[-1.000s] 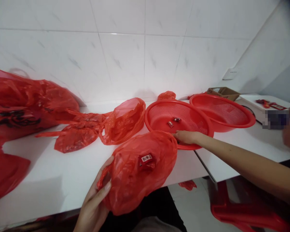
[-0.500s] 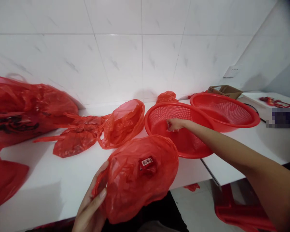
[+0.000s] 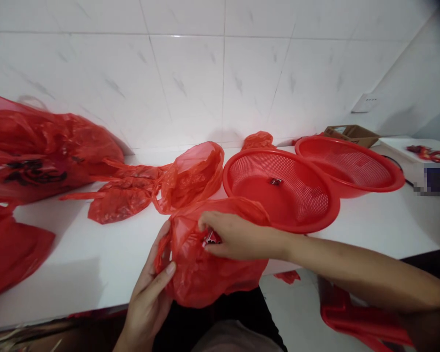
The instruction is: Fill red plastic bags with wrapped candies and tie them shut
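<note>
My left hand [image 3: 150, 291] is closed on the left edge of a red plastic bag [image 3: 201, 283], thumb on the near side. The bag's mouth faces up and to the right. Inside that mouth is my right hand [image 3: 230, 233], its fingers closed around a small red packet [image 3: 211, 238] with white print. A single small dark-red packet [image 3: 276, 181] lies in the nearer red plastic colander [image 3: 331, 205], just beyond the bag. Deeper contents of the bag are hidden by my right hand and the film.
A second red colander [image 3: 395, 182] overlaps the first on the right. Left of them lie an opened red bag [image 3: 201, 171], tied bags [image 3: 119, 205] and a large full bag [image 3: 58, 151]. A cardboard box [image 3: 366, 137] stands near the tiled wall; a red stool [image 3: 362, 318] is below.
My right hand has moved from the colander into the bag's mouth, carrying a packet. One packet is left lying in the colander. My left hand keeps its hold on the bag.
</note>
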